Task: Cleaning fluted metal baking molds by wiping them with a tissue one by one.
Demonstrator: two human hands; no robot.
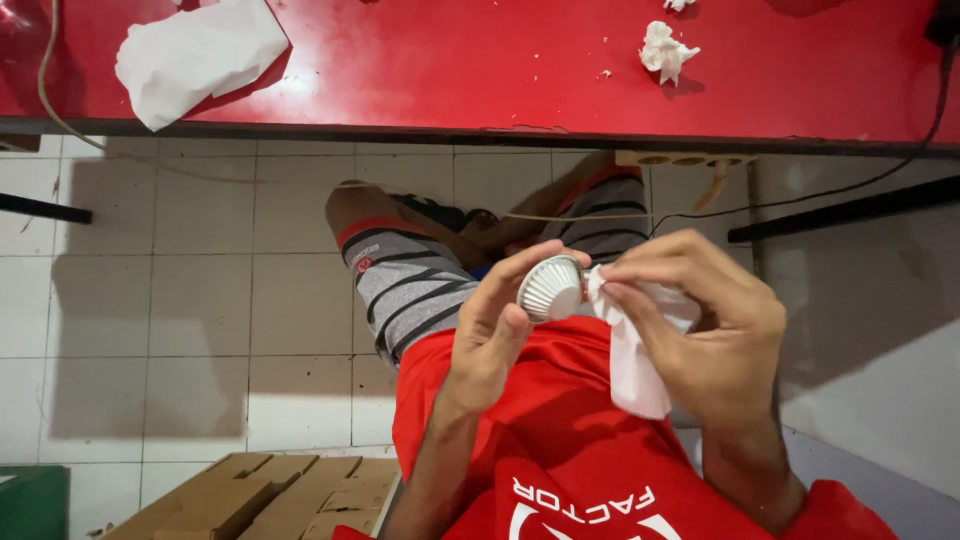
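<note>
Head view, looking down over own lap. Left hand (490, 335) grips a small round ribbed object (551, 288), silvery-white, fluted like a little reflector or lamp housing; thumb and fingers curl round its rim, so its back and lower edge are hidden. What it is exactly cannot be told from this side.

Right hand (712, 325) is closed on a white cloth or tissue (636, 372), fingertips pinching it against the right edge of the ribbed object. Cloth hangs down below the hand; its upper part is bunched inside the fingers and mostly out of sight.

Both hands sit above a red shirt (560, 430); its white lettering is cut off by the bottom edge. Beyond, striped grey shorts (410, 290) and crossed legs, feet partly tucked under each other.

Red tabletop (500, 60) runs across the top of the frame, far edge cut off. On it: a crumpled white sheet (195, 55) at left, a small wad of tissue (665, 50) at right, another scrap clipped by the top border. A thin cable (860, 185) trails over the white tiled floor (150, 300). A pale socket strip (685, 158) peeks from under the table edge, mostly hidden. Cardboard pieces (270, 495) lower left, cut off.
</note>
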